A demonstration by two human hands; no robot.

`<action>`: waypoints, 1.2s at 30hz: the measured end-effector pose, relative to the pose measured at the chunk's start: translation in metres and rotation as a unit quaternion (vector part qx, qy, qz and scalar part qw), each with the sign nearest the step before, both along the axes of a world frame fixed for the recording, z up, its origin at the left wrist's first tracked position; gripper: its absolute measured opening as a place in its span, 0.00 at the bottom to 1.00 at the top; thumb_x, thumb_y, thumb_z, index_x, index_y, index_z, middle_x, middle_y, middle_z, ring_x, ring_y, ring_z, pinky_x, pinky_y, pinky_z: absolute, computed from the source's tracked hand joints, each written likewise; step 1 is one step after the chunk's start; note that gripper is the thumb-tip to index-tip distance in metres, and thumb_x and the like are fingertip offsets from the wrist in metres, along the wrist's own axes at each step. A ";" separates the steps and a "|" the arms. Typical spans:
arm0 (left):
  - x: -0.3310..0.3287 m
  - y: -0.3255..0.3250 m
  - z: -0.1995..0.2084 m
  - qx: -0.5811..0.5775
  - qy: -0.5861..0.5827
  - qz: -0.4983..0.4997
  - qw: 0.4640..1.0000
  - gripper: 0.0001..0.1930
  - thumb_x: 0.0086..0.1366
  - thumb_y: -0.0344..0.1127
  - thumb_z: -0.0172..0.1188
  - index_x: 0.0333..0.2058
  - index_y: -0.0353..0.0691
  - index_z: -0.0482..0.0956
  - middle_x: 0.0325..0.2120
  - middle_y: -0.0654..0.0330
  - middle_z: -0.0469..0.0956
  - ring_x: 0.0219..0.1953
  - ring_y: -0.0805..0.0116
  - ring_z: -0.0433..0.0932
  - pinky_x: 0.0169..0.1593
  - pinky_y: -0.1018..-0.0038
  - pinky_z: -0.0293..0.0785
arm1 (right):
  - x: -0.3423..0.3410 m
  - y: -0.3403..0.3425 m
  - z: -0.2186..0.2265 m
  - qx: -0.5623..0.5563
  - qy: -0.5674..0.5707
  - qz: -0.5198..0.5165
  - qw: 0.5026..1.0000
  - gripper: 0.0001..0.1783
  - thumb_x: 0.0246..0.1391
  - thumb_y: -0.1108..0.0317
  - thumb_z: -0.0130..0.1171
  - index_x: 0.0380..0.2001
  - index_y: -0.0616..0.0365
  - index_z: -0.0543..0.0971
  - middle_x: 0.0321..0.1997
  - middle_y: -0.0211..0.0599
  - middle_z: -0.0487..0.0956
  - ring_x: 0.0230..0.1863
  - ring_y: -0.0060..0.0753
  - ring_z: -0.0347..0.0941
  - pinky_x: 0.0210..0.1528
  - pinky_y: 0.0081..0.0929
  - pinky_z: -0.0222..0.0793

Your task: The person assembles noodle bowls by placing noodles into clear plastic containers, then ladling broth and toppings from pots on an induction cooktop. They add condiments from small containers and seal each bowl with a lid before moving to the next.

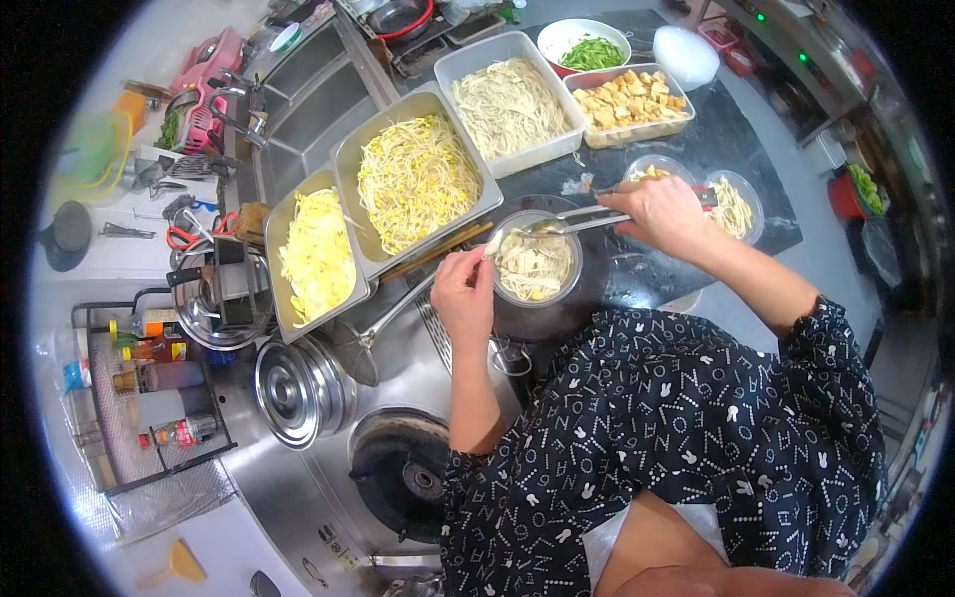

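Note:
My right hand [665,211] is closed around metal tongs [587,219], whose tips reach over the far rim of a clear round bowl [575,269]. In the bowl lie pale shredded strips [532,264] with some yellowish bits. At the bowl's left rim, the fingertips of my left hand [464,297] pinch a small pale strip [493,244]. Two more clear round bowls stand just beyond my right hand, one with golden pieces [652,173] and one with pale strips [731,211].
Trays of yellow slices [318,257], bean sprouts [416,179], pale shreds [507,104] and fried golden cubes [632,99] line the far side. Behind stands a bowl of chopped greens [591,54]. A wire skimmer [354,348], steel lids [293,393] and a gas burner [403,478] are left.

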State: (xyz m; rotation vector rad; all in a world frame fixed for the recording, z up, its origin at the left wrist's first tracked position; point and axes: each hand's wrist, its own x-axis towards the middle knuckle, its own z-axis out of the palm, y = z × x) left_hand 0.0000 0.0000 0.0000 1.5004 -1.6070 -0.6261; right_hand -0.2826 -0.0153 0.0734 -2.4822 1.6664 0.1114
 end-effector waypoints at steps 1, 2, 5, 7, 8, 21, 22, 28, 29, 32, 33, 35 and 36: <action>-0.004 0.002 -0.003 -0.040 -0.030 -0.025 0.998 0.07 0.55 0.29 0.63 0.34 0.38 0.83 0.29 0.57 0.79 0.32 0.65 0.76 0.39 0.70 0.72 | -0.001 0.000 0.003 -0.015 0.002 0.008 1.000 0.22 0.42 0.59 0.67 0.44 0.48 0.78 0.37 0.29 0.79 0.43 0.37 0.77 0.42 0.32 0.73; -0.008 0.005 -0.007 -0.080 -0.059 -0.051 0.994 0.07 0.54 0.27 0.63 0.33 0.39 0.83 0.28 0.57 0.79 0.32 0.65 0.76 0.39 0.71 0.72 | -0.001 0.001 0.007 -0.029 -0.004 0.015 0.999 0.22 0.42 0.59 0.67 0.44 0.47 0.78 0.36 0.29 0.78 0.41 0.36 0.77 0.41 0.33 0.72; -0.021 0.025 -0.025 -0.096 -0.236 -0.161 0.954 0.12 0.54 0.28 0.62 0.39 0.41 0.82 0.31 0.59 0.78 0.36 0.60 0.75 0.40 0.69 0.72 | 0.002 -0.002 0.010 -0.096 0.016 0.093 0.991 0.24 0.40 0.60 0.68 0.45 0.47 0.78 0.35 0.30 0.77 0.40 0.35 0.77 0.40 0.33 0.72; -0.015 0.028 -0.028 -0.061 -0.242 -0.142 0.958 0.13 0.56 0.28 0.60 0.42 0.42 0.81 0.33 0.59 0.77 0.37 0.60 0.74 0.41 0.68 0.72 | 0.000 -0.005 0.017 -0.128 0.028 0.108 0.986 0.26 0.39 0.60 0.69 0.46 0.47 0.78 0.35 0.30 0.77 0.40 0.35 0.76 0.40 0.31 0.72; -0.007 0.028 -0.028 -0.058 -0.229 -0.132 0.963 0.14 0.56 0.28 0.60 0.43 0.42 0.80 0.33 0.59 0.76 0.37 0.60 0.74 0.41 0.68 0.72 | -0.003 -0.006 0.021 -0.127 0.035 0.109 0.985 0.26 0.39 0.60 0.69 0.46 0.47 0.78 0.35 0.30 0.77 0.40 0.35 0.77 0.40 0.31 0.72; -0.014 0.033 -0.097 0.299 0.383 0.041 0.873 0.24 0.71 0.48 0.43 0.55 0.34 0.62 0.34 0.53 0.75 0.24 0.69 0.77 0.17 0.79 0.74 | 0.011 -0.011 0.041 -0.079 0.033 0.113 0.990 0.20 0.41 0.57 0.68 0.39 0.50 0.79 0.33 0.32 0.79 0.36 0.35 0.79 0.35 0.32 0.73; -0.017 0.034 -0.099 0.301 0.381 0.039 0.874 0.25 0.72 0.51 0.40 0.52 0.32 0.65 0.36 0.52 0.76 0.26 0.66 0.79 0.18 0.77 0.77 | 0.011 -0.008 0.041 -0.056 0.052 0.127 0.989 0.21 0.40 0.57 0.68 0.39 0.50 0.79 0.33 0.32 0.79 0.36 0.35 0.79 0.35 0.32 0.73; -0.022 0.029 -0.103 0.311 0.401 0.054 0.860 0.25 0.72 0.49 0.39 0.50 0.30 0.67 0.40 0.49 0.76 0.31 0.63 0.81 0.23 0.74 0.80 | -0.007 -0.038 0.044 -0.068 -0.004 0.099 0.993 0.37 0.35 0.48 0.71 0.50 0.52 0.75 0.34 0.32 0.78 0.34 0.34 0.79 0.37 0.34 0.74; -0.023 0.031 -0.103 0.321 0.424 0.058 0.845 0.25 0.72 0.49 0.39 0.51 0.30 0.67 0.41 0.49 0.75 0.33 0.62 0.81 0.24 0.74 0.81 | -0.015 -0.055 0.041 -0.065 -0.001 0.036 0.997 0.42 0.36 0.47 0.71 0.54 0.54 0.70 0.38 0.35 0.77 0.38 0.35 0.78 0.36 0.35 0.74; -0.025 0.038 -0.098 0.298 0.449 0.068 0.840 0.24 0.71 0.47 0.41 0.56 0.34 0.63 0.47 0.50 0.73 0.44 0.59 0.79 0.34 0.64 0.82 | -0.011 -0.122 0.013 -0.145 0.033 -0.078 0.986 0.51 0.36 0.39 0.69 0.56 0.63 0.64 0.45 0.43 0.74 0.46 0.39 0.74 0.40 0.37 0.74; -0.025 0.041 -0.095 0.295 0.470 0.069 0.829 0.24 0.71 0.47 0.41 0.57 0.35 0.62 0.48 0.50 0.73 0.46 0.58 0.78 0.36 0.63 0.82 | 0.001 -0.146 0.000 -0.104 0.052 -0.137 0.984 0.53 0.36 0.37 0.68 0.56 0.66 0.63 0.47 0.45 0.72 0.48 0.41 0.73 0.42 0.38 0.73; -0.024 0.045 -0.086 0.267 0.536 0.065 0.798 0.23 0.70 0.44 0.44 0.59 0.37 0.61 0.51 0.51 0.71 0.50 0.56 0.75 0.40 0.60 0.81 | 0.023 -0.179 -0.024 -0.048 0.063 -0.178 0.981 0.55 0.36 0.33 0.66 0.55 0.69 0.63 0.50 0.45 0.71 0.50 0.44 0.72 0.46 0.41 0.71; -0.023 0.047 -0.081 0.257 0.535 0.030 0.804 0.23 0.70 0.43 0.44 0.59 0.36 0.60 0.52 0.51 0.70 0.51 0.56 0.75 0.44 0.59 0.79 | 0.034 -0.188 -0.034 -0.016 0.059 -0.195 0.979 0.59 0.37 0.31 0.64 0.58 0.72 0.59 0.56 0.50 0.68 0.55 0.48 0.69 0.49 0.41 0.71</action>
